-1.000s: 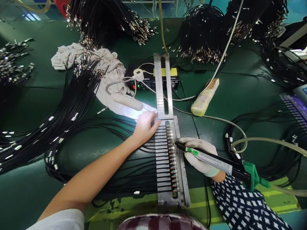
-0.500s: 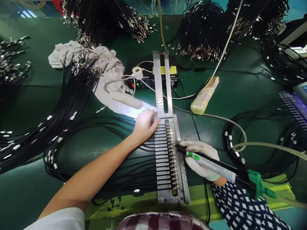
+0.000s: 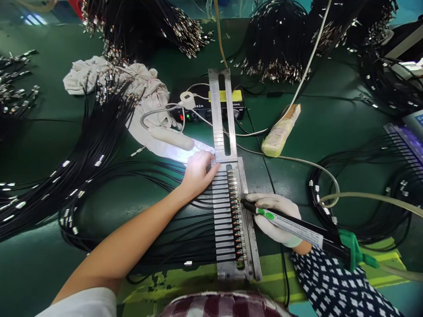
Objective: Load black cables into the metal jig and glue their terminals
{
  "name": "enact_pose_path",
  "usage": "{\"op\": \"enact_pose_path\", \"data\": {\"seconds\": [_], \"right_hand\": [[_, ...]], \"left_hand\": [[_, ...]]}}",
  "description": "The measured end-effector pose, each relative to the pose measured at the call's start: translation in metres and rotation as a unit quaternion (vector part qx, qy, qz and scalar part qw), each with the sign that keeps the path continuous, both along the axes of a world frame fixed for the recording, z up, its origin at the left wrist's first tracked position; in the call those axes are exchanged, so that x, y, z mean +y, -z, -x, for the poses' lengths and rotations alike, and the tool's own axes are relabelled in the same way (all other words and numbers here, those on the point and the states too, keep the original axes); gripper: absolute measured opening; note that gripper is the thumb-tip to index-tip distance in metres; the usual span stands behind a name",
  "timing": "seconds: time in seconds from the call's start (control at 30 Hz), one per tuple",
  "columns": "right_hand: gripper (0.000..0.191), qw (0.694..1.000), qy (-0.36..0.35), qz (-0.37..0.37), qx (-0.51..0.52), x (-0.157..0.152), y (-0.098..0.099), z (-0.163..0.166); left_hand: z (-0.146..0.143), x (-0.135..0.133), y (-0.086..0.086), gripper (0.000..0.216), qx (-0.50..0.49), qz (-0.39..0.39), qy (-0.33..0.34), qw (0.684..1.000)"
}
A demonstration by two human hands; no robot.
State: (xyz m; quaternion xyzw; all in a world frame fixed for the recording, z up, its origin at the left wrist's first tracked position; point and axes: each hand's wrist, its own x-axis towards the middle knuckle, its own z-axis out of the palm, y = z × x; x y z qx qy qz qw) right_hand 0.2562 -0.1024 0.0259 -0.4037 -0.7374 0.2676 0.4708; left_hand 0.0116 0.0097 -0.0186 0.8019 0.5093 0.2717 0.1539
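Note:
A slotted metal fixture (image 3: 224, 233) lies lengthwise in front of me. Several black cables (image 3: 185, 237) come in from the left and sit side by side in its slots, their small metal ends (image 3: 236, 215) lined up along the right. My left hand (image 3: 198, 174), bare, grips the fixture's left edge near its upper end, thumb on the metal. In a white glove, my right hand (image 3: 279, 213) is closed around a black dispensing syringe (image 3: 297, 226) with a green cap and a hose at its back. The syringe's tip is near the middle of the row of ends; contact cannot be made out.
Another slotted metal fixture (image 3: 218, 105) lies beyond, across a black control box (image 3: 198, 115). A lit lamp head (image 3: 173, 138) shines beside my left hand. A wrapped block (image 3: 280, 132) lies right of it. Cable bundles (image 3: 277, 44) fill the back and left; coiled cables (image 3: 350, 189) lie right.
The whole view has shifted very slightly. Both hands keep their places on the fixture and the syringe, with the tip at about the same spot.

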Motion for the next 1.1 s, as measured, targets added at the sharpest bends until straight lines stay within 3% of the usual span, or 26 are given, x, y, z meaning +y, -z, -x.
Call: {"op": "enact_pose_path", "data": {"seconds": [1.1], "right_hand": [[0.021, 1.000, 0.012, 0.013, 0.017, 0.0006, 0.0023, -0.0003]], "left_hand": [[-0.0007, 0.0000, -0.0027, 0.014, -0.003, 0.009, -0.001, 1.000]]}}
